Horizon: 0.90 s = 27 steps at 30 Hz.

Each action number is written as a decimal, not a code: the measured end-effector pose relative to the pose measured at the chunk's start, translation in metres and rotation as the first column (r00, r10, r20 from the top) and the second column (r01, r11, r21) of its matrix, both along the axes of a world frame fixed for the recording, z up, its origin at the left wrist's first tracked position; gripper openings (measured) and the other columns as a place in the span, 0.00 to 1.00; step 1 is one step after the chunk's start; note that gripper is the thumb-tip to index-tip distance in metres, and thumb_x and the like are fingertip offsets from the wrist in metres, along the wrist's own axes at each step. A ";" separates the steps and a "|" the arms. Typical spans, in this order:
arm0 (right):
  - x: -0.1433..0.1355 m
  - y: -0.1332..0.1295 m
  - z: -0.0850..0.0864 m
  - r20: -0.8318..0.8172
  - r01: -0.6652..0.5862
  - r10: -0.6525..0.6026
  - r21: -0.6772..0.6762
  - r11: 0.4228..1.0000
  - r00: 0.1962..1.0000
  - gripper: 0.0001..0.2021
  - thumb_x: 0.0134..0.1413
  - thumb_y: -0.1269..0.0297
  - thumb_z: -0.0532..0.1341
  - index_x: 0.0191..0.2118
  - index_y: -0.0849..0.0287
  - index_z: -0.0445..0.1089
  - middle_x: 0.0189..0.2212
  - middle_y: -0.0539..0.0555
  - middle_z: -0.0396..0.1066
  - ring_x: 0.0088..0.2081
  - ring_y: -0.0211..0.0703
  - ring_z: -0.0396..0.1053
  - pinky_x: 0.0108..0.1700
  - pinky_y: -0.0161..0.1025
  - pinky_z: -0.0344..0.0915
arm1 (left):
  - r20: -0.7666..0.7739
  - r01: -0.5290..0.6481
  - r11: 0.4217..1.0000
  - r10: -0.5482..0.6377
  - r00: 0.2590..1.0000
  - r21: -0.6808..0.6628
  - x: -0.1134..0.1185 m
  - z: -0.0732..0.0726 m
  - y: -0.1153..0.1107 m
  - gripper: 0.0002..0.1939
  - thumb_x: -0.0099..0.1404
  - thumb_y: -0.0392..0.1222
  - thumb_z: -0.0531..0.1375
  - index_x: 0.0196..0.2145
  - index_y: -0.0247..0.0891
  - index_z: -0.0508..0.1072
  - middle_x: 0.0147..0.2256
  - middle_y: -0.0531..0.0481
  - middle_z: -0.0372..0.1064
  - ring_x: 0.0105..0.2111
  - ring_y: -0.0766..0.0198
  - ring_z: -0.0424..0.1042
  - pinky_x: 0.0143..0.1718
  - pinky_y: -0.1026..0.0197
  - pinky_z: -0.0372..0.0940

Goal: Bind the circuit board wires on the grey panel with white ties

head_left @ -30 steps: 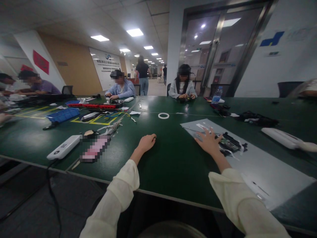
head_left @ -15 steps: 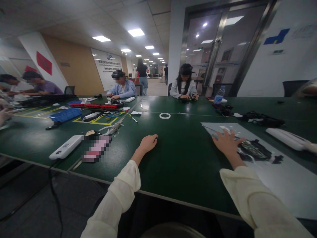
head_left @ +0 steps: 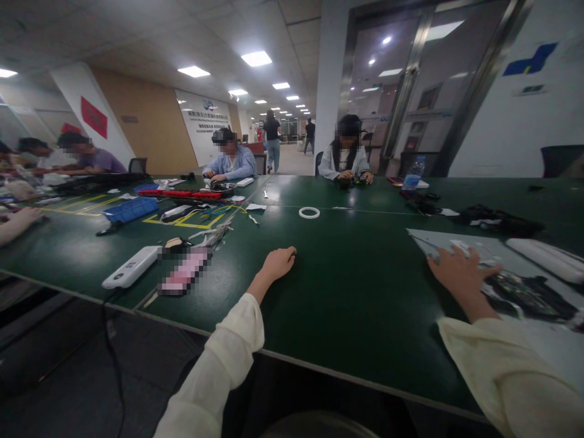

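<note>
My left hand point(head_left: 279, 264) rests on the green table point(head_left: 347, 292) with its fingers curled together; a small dark bit shows at the fingertips, too small to name. My right hand point(head_left: 463, 277) lies with fingers spread on a grey sheet point(head_left: 542, 340) at the right. Beside its fingers, on the sheet, are a dark bundle of parts point(head_left: 531, 295) and some white scraps. Beyond my left hand a white ring point(head_left: 309, 213) lies flat on the table.
Left of my left hand lie a pink phone-like thing point(head_left: 186, 272), a white device point(head_left: 131, 267) with a cable, and a blue tray point(head_left: 130, 210). A white case point(head_left: 545, 258) and a bottle point(head_left: 413, 174) stand right. Two people sit across.
My right hand and the grey sheet with its dark bundle have moved right across the table. My left hand stays by the same spot. The view has shifted slightly.
</note>
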State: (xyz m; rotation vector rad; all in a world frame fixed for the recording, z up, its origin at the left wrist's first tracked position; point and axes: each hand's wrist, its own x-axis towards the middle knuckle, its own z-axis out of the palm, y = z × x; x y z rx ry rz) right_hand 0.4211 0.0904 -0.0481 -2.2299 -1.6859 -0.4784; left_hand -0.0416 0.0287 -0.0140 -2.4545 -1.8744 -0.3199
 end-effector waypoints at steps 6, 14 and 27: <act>-0.002 -0.010 0.005 0.020 0.020 -0.019 -0.015 1.000 1.000 0.23 0.59 0.55 0.43 0.53 0.55 0.65 0.57 0.63 0.52 0.60 0.62 0.37 0.51 0.69 0.35 | 0.017 -0.015 1.000 0.015 1.000 -0.021 0.000 0.001 0.000 0.13 0.67 0.41 0.47 0.47 0.42 0.64 0.41 0.48 0.70 0.41 0.61 0.70 0.42 0.61 0.63; 0.006 -0.010 0.001 -0.031 0.123 -0.126 -0.083 0.989 0.992 0.24 0.56 0.54 0.46 0.55 0.54 0.63 0.58 0.64 0.52 0.61 0.67 0.35 0.50 0.72 0.30 | 0.023 -0.020 0.998 0.021 1.000 -0.052 0.002 0.006 -0.003 0.14 0.67 0.41 0.46 0.48 0.42 0.64 0.41 0.48 0.70 0.41 0.61 0.70 0.41 0.61 0.63; 0.021 -0.005 -0.014 -0.212 0.228 -0.231 -0.041 0.973 0.950 0.31 0.50 0.42 0.43 0.54 0.50 0.64 0.58 0.70 0.47 0.59 0.74 0.33 0.47 0.71 0.24 | 0.006 -0.034 0.997 0.034 0.999 -0.068 0.002 0.009 -0.005 0.14 0.67 0.41 0.47 0.49 0.42 0.63 0.43 0.47 0.70 0.43 0.59 0.70 0.44 0.59 0.63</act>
